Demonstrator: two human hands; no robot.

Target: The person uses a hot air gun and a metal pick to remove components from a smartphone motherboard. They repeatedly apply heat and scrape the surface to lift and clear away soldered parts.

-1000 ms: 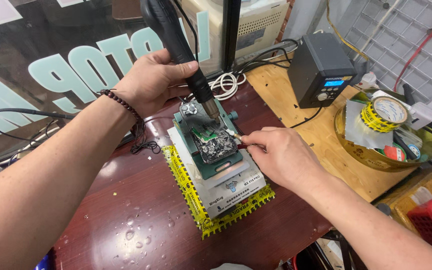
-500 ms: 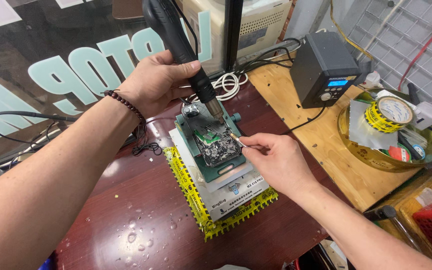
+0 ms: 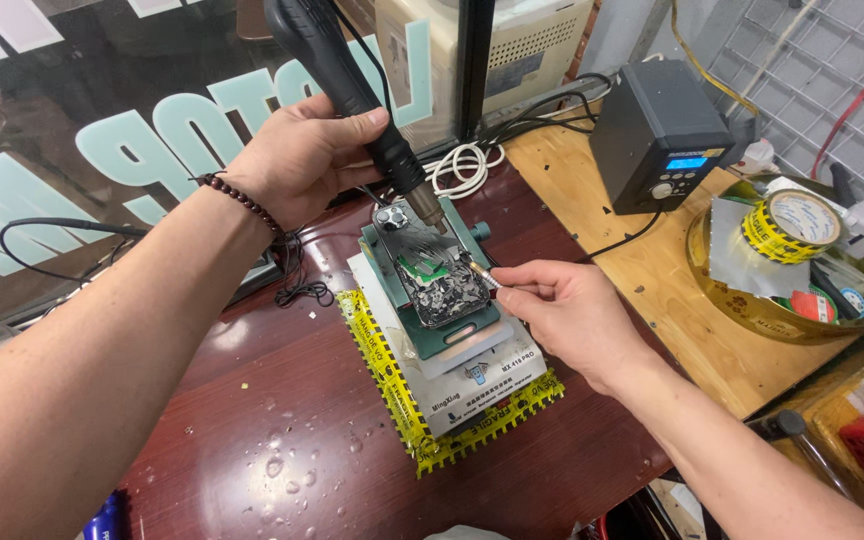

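Two hands work over a small circuit board (image 3: 440,285) clamped in a green holder (image 3: 452,325), which sits on a white box (image 3: 487,385) at the middle of the dark red worktop (image 3: 282,420). Under the box lies a yellow mat (image 3: 392,385) with notched edges.

Left hand (image 3: 297,160) — its grip is clamped round the black handle of a hot-air gun (image 3: 347,85), thumb on top, fingers wrapped below. The gun slants down to the right, and its metal nozzle (image 3: 425,208) hangs just above the far end of the board, near a round metal part there. A dark bead bracelet (image 3: 242,198) rings that wrist.

Right hand (image 3: 562,315) — thumb and forefinger are pinched together on tweezers (image 3: 482,272), whose tip reaches the right edge of the board. The other fingers curl in, and the hand rests beside the holder, over the box's right side.

Behind the holder lies a coil of white cable (image 3: 462,165). On the pale wooden worktop (image 3: 642,290) to the right stands a black station (image 3: 657,135) with a lit blue display, well apart from the hands. Farther right, a shallow yellow glass bowl (image 3: 742,310) holds a roll of yellow tape (image 3: 792,222) and other small rolls. Water drops speckle the red surface near the bottom of the view.
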